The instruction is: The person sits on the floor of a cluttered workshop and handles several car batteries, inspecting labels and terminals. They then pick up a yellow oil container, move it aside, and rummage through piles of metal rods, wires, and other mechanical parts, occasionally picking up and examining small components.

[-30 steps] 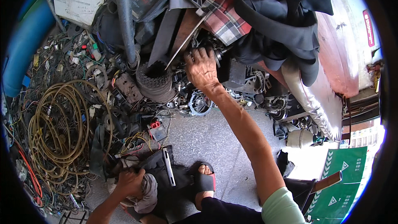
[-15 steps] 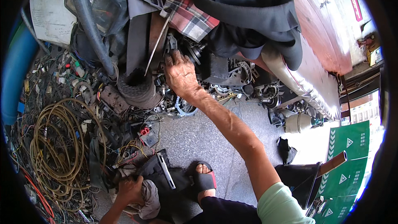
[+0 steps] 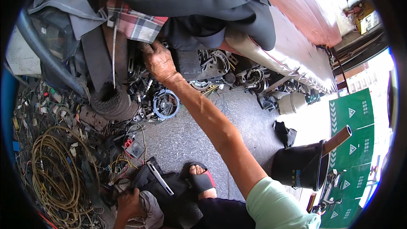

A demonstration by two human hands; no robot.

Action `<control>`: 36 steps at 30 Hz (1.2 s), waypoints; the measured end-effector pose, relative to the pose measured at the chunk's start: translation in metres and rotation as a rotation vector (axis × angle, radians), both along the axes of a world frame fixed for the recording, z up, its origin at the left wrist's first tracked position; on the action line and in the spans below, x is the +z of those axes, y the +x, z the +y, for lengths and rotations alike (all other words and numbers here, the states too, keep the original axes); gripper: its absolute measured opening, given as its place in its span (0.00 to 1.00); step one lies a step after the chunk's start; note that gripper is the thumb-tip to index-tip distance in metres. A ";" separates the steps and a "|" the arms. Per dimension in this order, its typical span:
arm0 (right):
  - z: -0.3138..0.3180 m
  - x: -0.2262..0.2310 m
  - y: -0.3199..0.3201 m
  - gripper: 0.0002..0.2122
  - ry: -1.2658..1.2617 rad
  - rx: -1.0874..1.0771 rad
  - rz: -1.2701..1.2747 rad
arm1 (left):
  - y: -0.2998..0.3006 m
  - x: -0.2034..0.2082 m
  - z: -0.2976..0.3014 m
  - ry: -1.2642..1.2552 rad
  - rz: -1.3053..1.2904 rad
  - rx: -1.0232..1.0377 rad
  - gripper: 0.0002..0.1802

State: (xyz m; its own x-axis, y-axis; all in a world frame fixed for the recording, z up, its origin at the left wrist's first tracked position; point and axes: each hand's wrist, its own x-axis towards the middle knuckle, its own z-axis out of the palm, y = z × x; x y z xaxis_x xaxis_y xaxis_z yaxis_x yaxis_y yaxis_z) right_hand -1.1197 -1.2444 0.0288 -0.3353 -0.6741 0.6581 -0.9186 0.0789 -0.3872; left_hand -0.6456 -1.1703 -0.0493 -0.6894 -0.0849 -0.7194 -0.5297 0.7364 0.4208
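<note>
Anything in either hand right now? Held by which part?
Left hand: bunched grey cloth, seemingly gripped around its middle. Right hand: can't tell; its fingertips are obscured near the plaid cloth's lower edge.

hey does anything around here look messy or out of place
Yes: at left, loose wires lie in a tangled heap, not bundled. A crumpled black scrap lies alone on the floor, near the black bucket. Metal parts by the right hand are jumbled together.
</note>
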 end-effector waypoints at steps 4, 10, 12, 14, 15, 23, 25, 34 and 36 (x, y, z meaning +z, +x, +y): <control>-0.004 -0.004 -0.003 0.16 0.178 -0.098 0.359 | -0.009 0.004 -0.001 0.003 -0.088 -0.028 0.57; -0.033 -0.024 0.014 0.14 0.242 -0.112 0.269 | -0.016 0.008 0.002 -0.006 -0.090 -0.041 0.57; -0.040 -0.022 0.024 0.15 0.225 -0.213 0.396 | -0.012 0.006 0.002 -0.036 -0.057 -0.057 0.57; -0.036 -0.011 0.033 0.18 0.271 -0.246 0.412 | -0.002 -0.006 -0.002 -0.051 -0.050 -0.109 0.59; -0.029 -0.006 0.037 0.20 0.316 -0.243 0.398 | -0.002 -0.004 -0.002 -0.030 -0.072 -0.099 0.60; 0.078 0.004 0.086 0.19 0.326 0.149 0.400 | -0.007 0.013 -0.006 -0.004 -0.122 -0.124 0.59; 0.115 0.008 0.093 0.15 0.414 0.207 0.400 | -0.024 0.042 -0.009 0.040 -0.144 -0.159 0.57; 0.297 0.025 0.106 0.06 0.924 -0.048 0.279 | -0.153 0.122 0.008 -0.091 0.280 -0.072 0.52; 0.329 0.026 0.110 0.05 0.954 -0.093 0.256 | -0.167 0.067 0.005 -0.245 0.361 -0.014 0.51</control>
